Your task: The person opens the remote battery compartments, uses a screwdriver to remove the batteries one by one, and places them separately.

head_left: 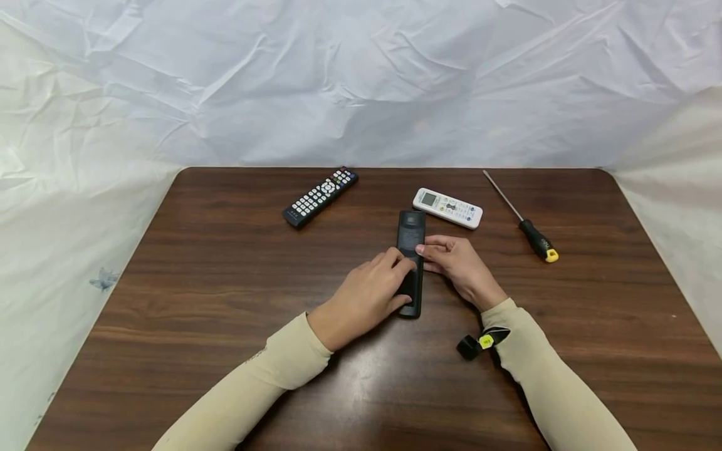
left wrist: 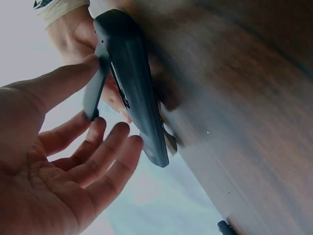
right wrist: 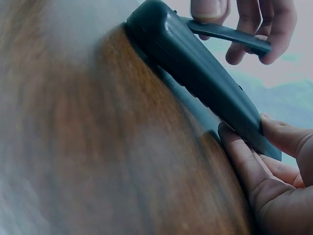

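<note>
A black remote control (head_left: 411, 233) lies back side up on the table, its far part labelled. My right hand (head_left: 459, 266) grips its right side, thumb on the back and fingers at the edge; the right wrist view shows the fingers (right wrist: 239, 152) tucked beneath the body. My left hand (head_left: 363, 294) pinches the battery cover (left wrist: 96, 93) between thumb and fingertips. In both wrist views the cover is tilted up off the back, with its near end close against the remote's end. The inside of the battery compartment is hidden.
Behind and left lies another black remote (head_left: 320, 196) with white buttons, face up. A white remote with a small screen (head_left: 448, 208) sits just beyond my right hand. Farther right is a screwdriver (head_left: 533, 233) with a black and yellow handle. White sheeting (head_left: 361, 81) hangs behind the wooden table (head_left: 214, 282).
</note>
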`<state>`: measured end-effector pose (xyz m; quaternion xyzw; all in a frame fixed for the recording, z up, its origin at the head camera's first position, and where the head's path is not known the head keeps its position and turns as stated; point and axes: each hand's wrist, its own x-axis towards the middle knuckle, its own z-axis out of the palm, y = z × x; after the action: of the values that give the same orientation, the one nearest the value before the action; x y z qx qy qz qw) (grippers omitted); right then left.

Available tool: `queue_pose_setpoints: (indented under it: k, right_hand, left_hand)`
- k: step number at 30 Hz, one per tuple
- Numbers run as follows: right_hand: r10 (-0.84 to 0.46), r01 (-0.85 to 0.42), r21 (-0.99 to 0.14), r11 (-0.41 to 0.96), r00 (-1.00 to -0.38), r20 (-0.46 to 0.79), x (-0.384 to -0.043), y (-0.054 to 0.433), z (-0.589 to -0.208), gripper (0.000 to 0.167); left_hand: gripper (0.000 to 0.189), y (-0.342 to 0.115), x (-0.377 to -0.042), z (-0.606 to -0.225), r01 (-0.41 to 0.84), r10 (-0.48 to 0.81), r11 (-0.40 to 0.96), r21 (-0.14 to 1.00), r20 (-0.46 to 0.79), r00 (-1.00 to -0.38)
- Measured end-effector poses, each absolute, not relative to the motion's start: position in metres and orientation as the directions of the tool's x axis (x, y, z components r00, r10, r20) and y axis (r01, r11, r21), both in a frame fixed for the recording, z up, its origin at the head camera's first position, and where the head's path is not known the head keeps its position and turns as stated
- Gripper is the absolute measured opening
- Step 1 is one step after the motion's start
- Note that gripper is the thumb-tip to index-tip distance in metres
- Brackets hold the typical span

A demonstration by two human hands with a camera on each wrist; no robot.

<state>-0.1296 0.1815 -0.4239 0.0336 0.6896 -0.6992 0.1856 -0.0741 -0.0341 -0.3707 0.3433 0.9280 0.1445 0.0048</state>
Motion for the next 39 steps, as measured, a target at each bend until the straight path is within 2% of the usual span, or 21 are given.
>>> queue_pose_setpoints:
  k: [6,19,24,31,39]
  right_hand:
    - [-0.221,0.307,-0.952,0.012,-0.927,-0.302,-0.128,0.184,-0.423,0.047]
    - [-0.231,0.293,-0.956,0.004,-0.930,-0.286,-0.129,0.182,-0.425,0.045]
    - [-0.238,0.285,-0.958,-0.012,-0.932,-0.274,-0.130,0.182,-0.426,0.043]
    - [-0.227,0.274,-0.961,-0.015,-0.937,-0.264,-0.131,0.183,-0.425,0.044]
    - [-0.188,0.271,-0.962,-0.031,-0.947,-0.260,-0.129,0.182,-0.426,0.046]
  left_hand:
    - [0.037,-0.036,-0.077,-0.369,0.630,0.632,0.688,0.360,0.127,-0.764]
    - [0.013,-0.042,-0.084,-0.357,0.527,0.582,0.622,0.579,0.108,-0.806]
    - [0.013,-0.045,-0.088,-0.357,0.485,0.579,0.596,0.640,0.077,-0.812]
    - [0.014,-0.051,-0.093,-0.356,0.468,0.571,0.600,0.649,0.062,-0.819]
    - [0.013,-0.078,-0.106,-0.346,0.395,0.524,0.570,0.720,0.051,-0.850]
